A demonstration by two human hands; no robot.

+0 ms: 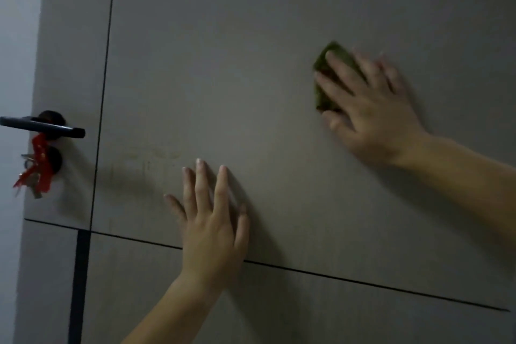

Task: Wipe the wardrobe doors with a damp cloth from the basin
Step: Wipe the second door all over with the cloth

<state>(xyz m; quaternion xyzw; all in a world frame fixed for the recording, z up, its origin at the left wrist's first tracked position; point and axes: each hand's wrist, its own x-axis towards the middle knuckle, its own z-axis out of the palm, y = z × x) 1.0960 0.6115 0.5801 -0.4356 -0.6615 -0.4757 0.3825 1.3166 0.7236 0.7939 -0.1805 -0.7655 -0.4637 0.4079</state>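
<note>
**One cloth (321, 64), pressed flat on the door (251, 22)**

The green cloth lies on the wide door panel, well to the right of the handle (42, 127) and higher than it. The right hand (374, 112) covers most of it. Its fingers are spread and almost straight, so it presses the cloth on the panel and does not grasp it. The left hand (215, 232) is also released, flat on the door with nothing in it, to the right of the handle and lower.

I judge the cloth to be soft, light and limp. A damp cloth grips the panel a little, but it can bunch up or slide out under the palm. It is better to hold it under the whole palm with the fingers wide, as now, and not by one corner.

The door is a smooth, grey, matte panel and it stands upright. Faint pale marks show on it just right of the handle. A thin dark seam crosses the door below the handle, and another seam runs upright close beside it. Keys (30, 176) with a red ribbon hang under the handle. The light is dim.
</note>
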